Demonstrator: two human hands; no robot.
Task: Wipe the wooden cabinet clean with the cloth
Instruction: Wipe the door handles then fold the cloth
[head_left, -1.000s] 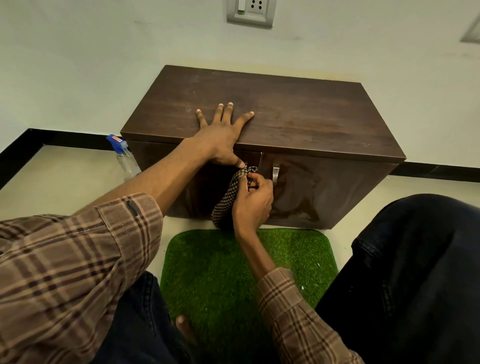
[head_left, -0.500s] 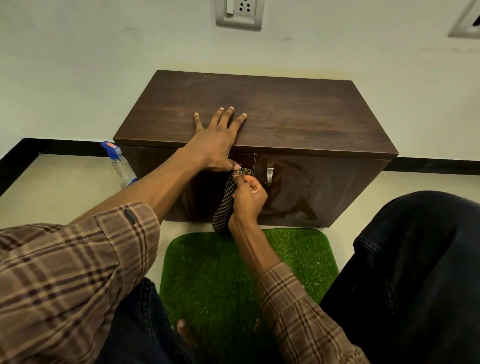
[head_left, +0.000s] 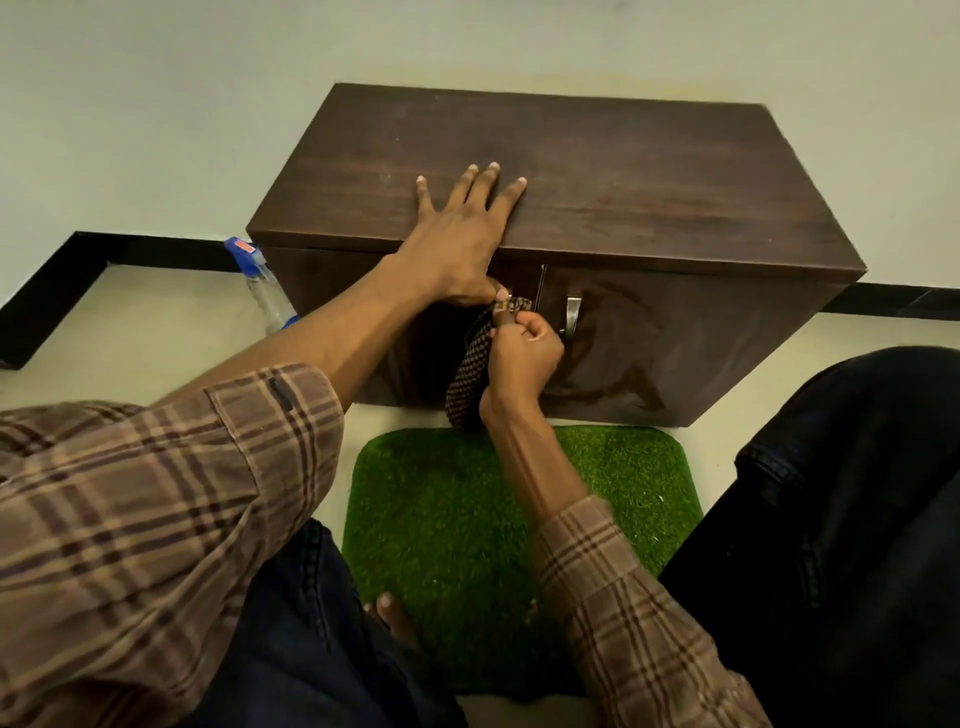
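A low dark wooden cabinet stands against the wall, its two front doors shut. My left hand lies flat on its top near the front edge, fingers spread, thumb hooked over the edge. My right hand grips a dark checked cloth and presses its upper end against the left door's top edge, next to the seam between the doors. The rest of the cloth hangs down in front of the door. A metal handle on the right door is just right of my fist.
A spray bottle with a blue head stands on the floor at the cabinet's left corner. A green grass-like mat lies in front of the cabinet. My knees in dark jeans flank the mat, and a bare toe rests on it.
My right hand with the cloth has shifted slightly left and up along the door's top edge, away from the handle. My left hand stays flat on the top.
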